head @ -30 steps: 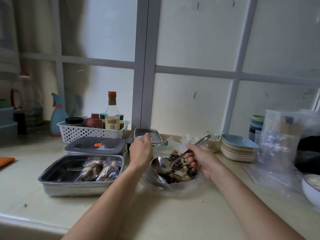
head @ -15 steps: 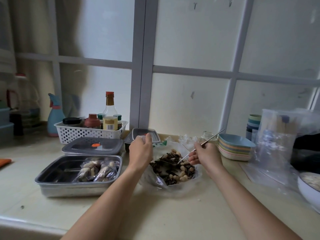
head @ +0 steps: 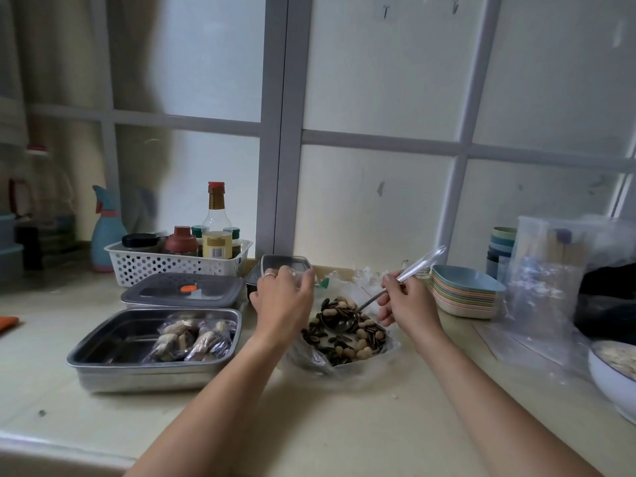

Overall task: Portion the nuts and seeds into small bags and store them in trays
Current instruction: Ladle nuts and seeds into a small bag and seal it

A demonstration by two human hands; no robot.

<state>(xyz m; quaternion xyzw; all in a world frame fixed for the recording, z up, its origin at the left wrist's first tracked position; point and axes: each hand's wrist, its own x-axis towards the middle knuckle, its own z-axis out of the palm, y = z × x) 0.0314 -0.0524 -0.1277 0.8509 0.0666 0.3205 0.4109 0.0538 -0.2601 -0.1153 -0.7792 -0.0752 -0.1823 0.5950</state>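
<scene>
Grips the handle of a metal spoon in the right hand, fingers curled round it, with the bowl heaped with peanuts and striped seeds and held just over the nuts and seeds piled in an opened clear plastic bag on the desk. Holds the left hand just beside the spoon's bowl, fingers and thumb pinching a small bag of clear film, hard to make out. Shows, left of the pile, an open steel tray with filled packets at its right end; behind it, a second tray under a grey lid with an orange tab, and a white perforated basket of bottles and jars. Shows stacked pastel dishes right of the right hand.
</scene>
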